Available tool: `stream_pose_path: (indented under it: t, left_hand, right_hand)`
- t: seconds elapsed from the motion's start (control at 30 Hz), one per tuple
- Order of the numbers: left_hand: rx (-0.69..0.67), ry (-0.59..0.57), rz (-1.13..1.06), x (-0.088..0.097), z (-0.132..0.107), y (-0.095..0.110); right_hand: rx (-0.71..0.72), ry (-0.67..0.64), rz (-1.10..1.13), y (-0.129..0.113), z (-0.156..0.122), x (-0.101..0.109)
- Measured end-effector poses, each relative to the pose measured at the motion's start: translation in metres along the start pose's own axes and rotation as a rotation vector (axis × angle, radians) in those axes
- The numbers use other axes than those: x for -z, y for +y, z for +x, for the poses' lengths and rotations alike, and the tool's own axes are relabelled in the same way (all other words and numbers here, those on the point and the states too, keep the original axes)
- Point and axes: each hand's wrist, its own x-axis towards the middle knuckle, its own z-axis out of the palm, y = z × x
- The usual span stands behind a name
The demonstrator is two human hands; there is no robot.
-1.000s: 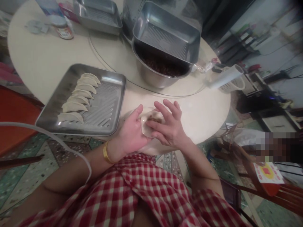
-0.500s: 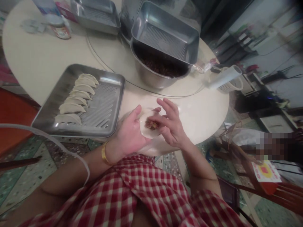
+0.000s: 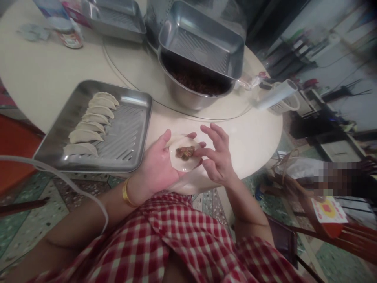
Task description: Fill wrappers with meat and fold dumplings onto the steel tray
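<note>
My left hand (image 3: 157,167) lies palm up at the table's near edge and cradles a round dumpling wrapper (image 3: 179,161) with a lump of brown filling (image 3: 185,152) in its middle. Fingers curl up behind the wrapper. My right hand (image 3: 216,157) is beside it, fingers spread, with the thumb and forefinger tips touching the wrapper's right edge near the filling. A steel tray (image 3: 126,133) to the left holds several folded dumplings (image 3: 88,127) in a row. A steel bowl of dark filling (image 3: 194,84) stands behind the hands.
An empty steel tray (image 3: 203,43) rests tilted on the bowl's rim; another tray (image 3: 114,17) and a jar (image 3: 66,35) stand at the back. A white plastic basket with a roll (image 3: 279,98) sits at the right table edge. A white cable (image 3: 59,173) crosses my left arm.
My right hand has lifted off the filling and drawn back to the wrapper's right edge, so the filling now shows. The left hand has opened flatter under the wrapper.
</note>
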Motion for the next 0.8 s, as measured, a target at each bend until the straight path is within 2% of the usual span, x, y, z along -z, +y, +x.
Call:
stream_pose_path:
  t: [0.27, 0.43, 0.63, 0.8]
  left_hand:
    - [-0.025, 0.061, -0.045, -0.005, -0.001, 0.001]
    - [-0.039, 0.028, -0.041, 0.002, 0.001, 0.003]
    - [-0.081, 0.032, -0.033, 0.003, 0.002, 0.003]
    - [-0.111, 0.118, -0.026, 0.000, 0.002, 0.003]
  right_hand:
    - [-0.056, 0.008, 0.005, 0.003, 0.003, 0.007]
    - [-0.096, -0.077, 0.055, -0.004, -0.005, -0.003]
    - [-0.114, -0.061, 0.128, -0.015, -0.009, -0.019]
    - [-0.117, -0.046, 0.083, -0.014, -0.008, -0.023]
